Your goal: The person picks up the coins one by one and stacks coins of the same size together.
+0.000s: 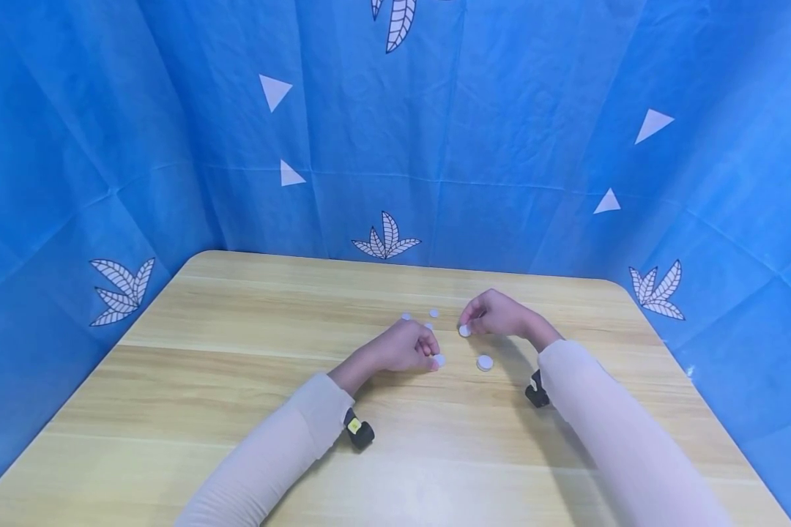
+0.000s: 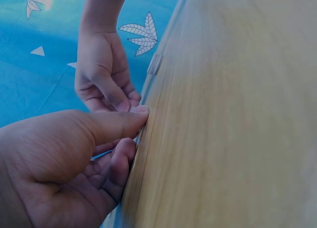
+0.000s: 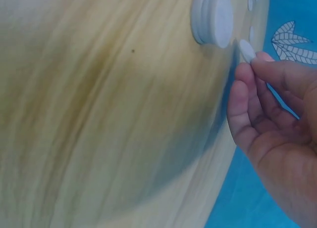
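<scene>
My left hand (image 1: 405,346) pinches a white disc (image 1: 439,360) between thumb and fingers, low over the wooden table. A little farther back and to the right, my right hand (image 1: 499,313) holds another white disc (image 1: 464,331) by its edge; in the right wrist view this disc (image 3: 246,51) sits tilted at the thumb and fingertips. Between the two forearms stands a short stack of white discs (image 1: 484,363), seen from the side in the right wrist view as several layers (image 3: 213,18). Behind the left hand lie a few smaller-looking white discs (image 1: 433,313), one partly covered by that hand.
The light wooden table (image 1: 250,315) has rounded back corners. A blue curtain (image 1: 369,132) with white leaves and triangles surrounds its back and sides. A black wrist camera (image 1: 359,433) hangs under the left sleeve, another (image 1: 537,390) under the right.
</scene>
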A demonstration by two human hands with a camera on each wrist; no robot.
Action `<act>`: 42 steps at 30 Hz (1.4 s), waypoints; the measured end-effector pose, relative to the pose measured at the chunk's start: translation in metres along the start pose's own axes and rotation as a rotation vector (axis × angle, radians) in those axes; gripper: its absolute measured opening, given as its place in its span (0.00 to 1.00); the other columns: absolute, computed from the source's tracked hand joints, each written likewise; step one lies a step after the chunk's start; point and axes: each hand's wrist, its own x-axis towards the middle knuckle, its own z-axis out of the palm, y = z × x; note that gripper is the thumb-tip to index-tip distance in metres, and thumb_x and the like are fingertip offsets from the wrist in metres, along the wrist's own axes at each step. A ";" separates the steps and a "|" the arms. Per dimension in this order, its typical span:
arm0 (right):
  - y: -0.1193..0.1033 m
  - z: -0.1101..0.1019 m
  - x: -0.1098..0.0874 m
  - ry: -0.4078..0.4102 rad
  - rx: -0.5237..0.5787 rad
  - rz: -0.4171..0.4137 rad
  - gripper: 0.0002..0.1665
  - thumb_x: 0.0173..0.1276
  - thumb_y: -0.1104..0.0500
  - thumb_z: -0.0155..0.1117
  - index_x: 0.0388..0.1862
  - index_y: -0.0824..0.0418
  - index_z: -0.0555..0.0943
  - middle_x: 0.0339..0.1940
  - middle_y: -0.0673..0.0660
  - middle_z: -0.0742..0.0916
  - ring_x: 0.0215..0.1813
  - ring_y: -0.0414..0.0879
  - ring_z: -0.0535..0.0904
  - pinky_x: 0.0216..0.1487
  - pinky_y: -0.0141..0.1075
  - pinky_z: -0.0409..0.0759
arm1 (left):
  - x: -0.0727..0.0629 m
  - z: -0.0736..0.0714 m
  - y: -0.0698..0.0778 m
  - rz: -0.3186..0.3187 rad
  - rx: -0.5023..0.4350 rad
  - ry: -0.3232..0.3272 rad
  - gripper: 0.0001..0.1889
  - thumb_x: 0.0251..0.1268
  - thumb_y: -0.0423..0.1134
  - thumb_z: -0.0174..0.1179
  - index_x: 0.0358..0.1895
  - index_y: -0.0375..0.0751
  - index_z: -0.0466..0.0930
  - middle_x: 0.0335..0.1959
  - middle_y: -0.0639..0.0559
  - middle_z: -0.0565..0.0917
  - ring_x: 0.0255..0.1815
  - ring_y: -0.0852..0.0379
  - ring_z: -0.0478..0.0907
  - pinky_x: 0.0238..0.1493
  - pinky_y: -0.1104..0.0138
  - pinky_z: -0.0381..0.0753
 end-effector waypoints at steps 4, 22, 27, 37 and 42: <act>0.001 0.001 -0.002 -0.015 -0.010 0.003 0.09 0.65 0.70 0.69 0.43 0.69 0.87 0.41 0.61 0.90 0.40 0.47 0.82 0.42 0.37 0.81 | -0.001 -0.001 0.000 -0.005 -0.002 -0.001 0.07 0.59 0.37 0.75 0.38 0.47 0.86 0.31 0.58 0.84 0.35 0.60 0.81 0.42 0.70 0.82; -0.005 0.012 -0.013 -0.057 -0.010 -0.016 0.07 0.67 0.67 0.70 0.43 0.66 0.87 0.39 0.56 0.90 0.43 0.46 0.84 0.53 0.43 0.82 | 0.001 0.000 -0.001 -0.008 0.011 0.004 0.07 0.60 0.38 0.75 0.38 0.47 0.86 0.31 0.58 0.84 0.35 0.61 0.80 0.41 0.70 0.82; -0.007 0.015 -0.015 -0.062 -0.019 -0.042 0.07 0.67 0.68 0.70 0.43 0.66 0.87 0.40 0.56 0.90 0.45 0.47 0.85 0.56 0.45 0.83 | 0.001 0.000 -0.001 -0.005 0.013 0.005 0.07 0.60 0.38 0.75 0.38 0.47 0.86 0.31 0.58 0.84 0.35 0.61 0.80 0.41 0.71 0.82; -0.014 0.023 -0.019 -0.064 -0.018 -0.064 0.06 0.68 0.66 0.70 0.43 0.65 0.87 0.40 0.56 0.90 0.42 0.47 0.84 0.51 0.42 0.82 | 0.001 -0.001 -0.001 0.002 0.003 0.002 0.07 0.59 0.37 0.75 0.38 0.47 0.86 0.31 0.58 0.84 0.35 0.61 0.80 0.41 0.70 0.82; -0.015 0.027 -0.020 -0.066 -0.018 -0.086 0.06 0.68 0.65 0.70 0.43 0.65 0.87 0.39 0.56 0.90 0.44 0.47 0.85 0.53 0.43 0.82 | 0.001 -0.001 -0.001 0.000 -0.002 -0.002 0.08 0.59 0.36 0.76 0.37 0.47 0.86 0.31 0.58 0.84 0.35 0.60 0.81 0.41 0.70 0.82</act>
